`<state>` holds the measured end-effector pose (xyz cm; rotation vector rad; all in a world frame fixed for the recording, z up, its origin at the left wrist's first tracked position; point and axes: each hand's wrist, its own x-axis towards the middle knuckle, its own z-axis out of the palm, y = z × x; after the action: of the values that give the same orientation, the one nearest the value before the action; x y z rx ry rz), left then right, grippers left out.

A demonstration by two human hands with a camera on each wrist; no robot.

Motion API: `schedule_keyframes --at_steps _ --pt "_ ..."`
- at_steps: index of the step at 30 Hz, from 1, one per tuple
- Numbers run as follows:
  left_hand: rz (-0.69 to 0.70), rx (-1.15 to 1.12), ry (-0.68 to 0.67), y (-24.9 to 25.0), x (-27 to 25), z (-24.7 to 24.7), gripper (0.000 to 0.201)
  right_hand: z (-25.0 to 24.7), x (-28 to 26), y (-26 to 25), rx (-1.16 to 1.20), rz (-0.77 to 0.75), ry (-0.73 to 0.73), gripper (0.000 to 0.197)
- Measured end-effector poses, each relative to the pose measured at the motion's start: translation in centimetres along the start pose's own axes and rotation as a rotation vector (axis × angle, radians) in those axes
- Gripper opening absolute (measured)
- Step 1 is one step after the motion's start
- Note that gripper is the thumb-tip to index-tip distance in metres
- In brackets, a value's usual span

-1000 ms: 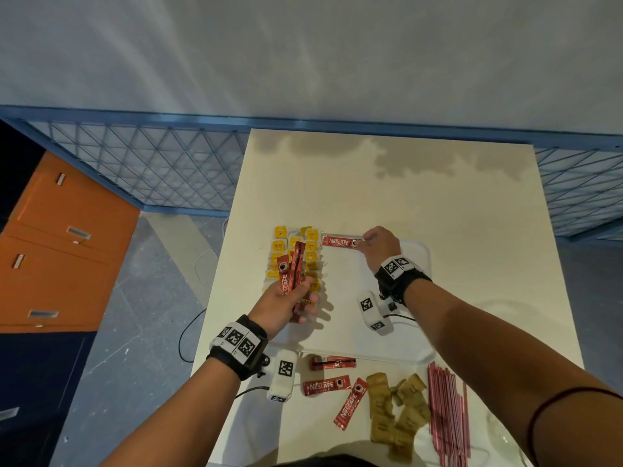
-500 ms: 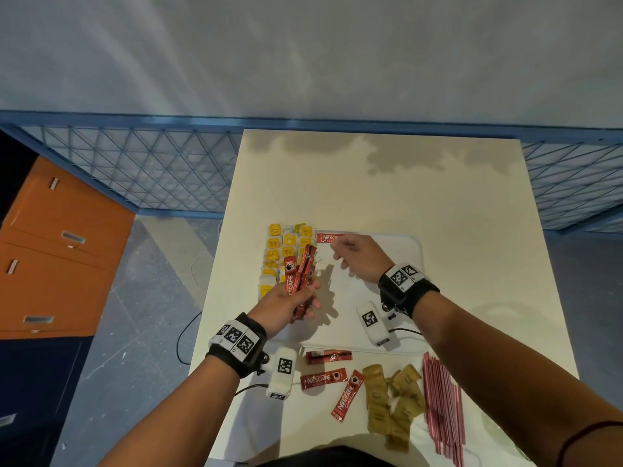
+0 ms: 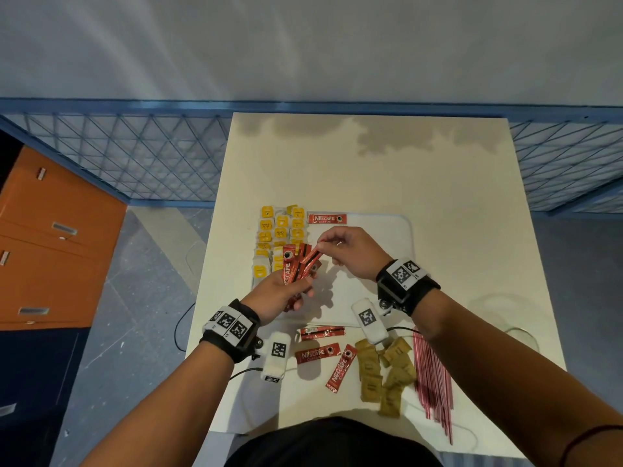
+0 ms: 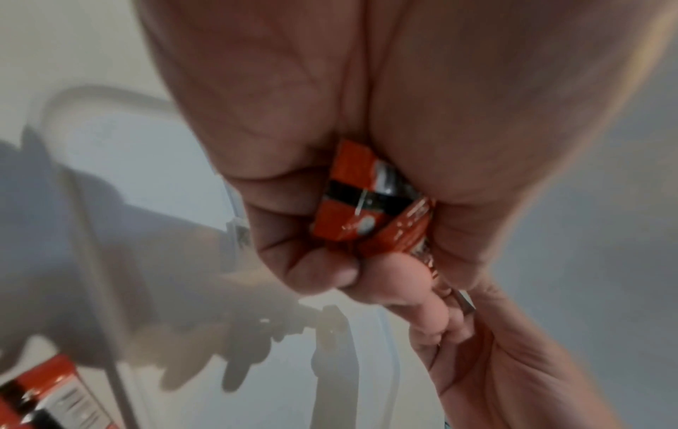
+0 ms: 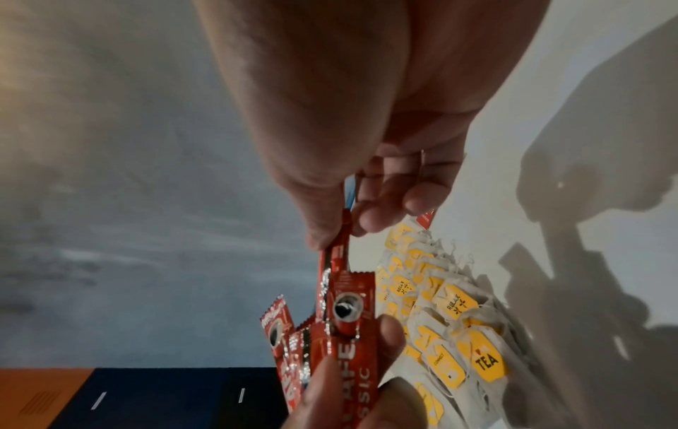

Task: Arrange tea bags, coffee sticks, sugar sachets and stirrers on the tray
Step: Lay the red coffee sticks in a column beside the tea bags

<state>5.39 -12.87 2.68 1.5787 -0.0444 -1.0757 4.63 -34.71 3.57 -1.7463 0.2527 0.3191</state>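
Coffee sticks [image 3: 296, 269] fan from left hand [image 3: 274, 298] (right hand [image 3: 350, 251] pinches one).

Above the white tray [image 3: 401, 237], the left hand [image 3: 274, 296] grips a fan of red Nescafé sticks [image 3: 296, 267]; the right hand [image 3: 350, 251] pinches the tip of one, yellow-tagged tea bags [image 3: 278, 234] lying alongside
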Motion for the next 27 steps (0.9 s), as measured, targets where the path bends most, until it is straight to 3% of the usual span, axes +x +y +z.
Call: schedule_keyframes --at_steps 7,11,19,27 --pt "-0.037 -0.254 0.088 -0.9 -0.2 -0.2 0.033 -1.3 -1.3 0.3 0.037 0.047 0.122 0.013" --pt "-0.052 -0.422 0.105 -1.3 -0.2 -0.4 0.024 -1.6 -2.5 0.1 0.095 0.032 0.078 0.007" --pt "-0.031 -0.533 0.248 -0.1 0.0 0.3 0.030 -1.1 -4.6 0.3 -0.038 0.019 0.020 0.007" --pt "0.047 -0.502 0.217 0.0 0.0 0.3 0.026 -0.6 -4.7 1.6 -0.105 0.024 0.172 0.009"
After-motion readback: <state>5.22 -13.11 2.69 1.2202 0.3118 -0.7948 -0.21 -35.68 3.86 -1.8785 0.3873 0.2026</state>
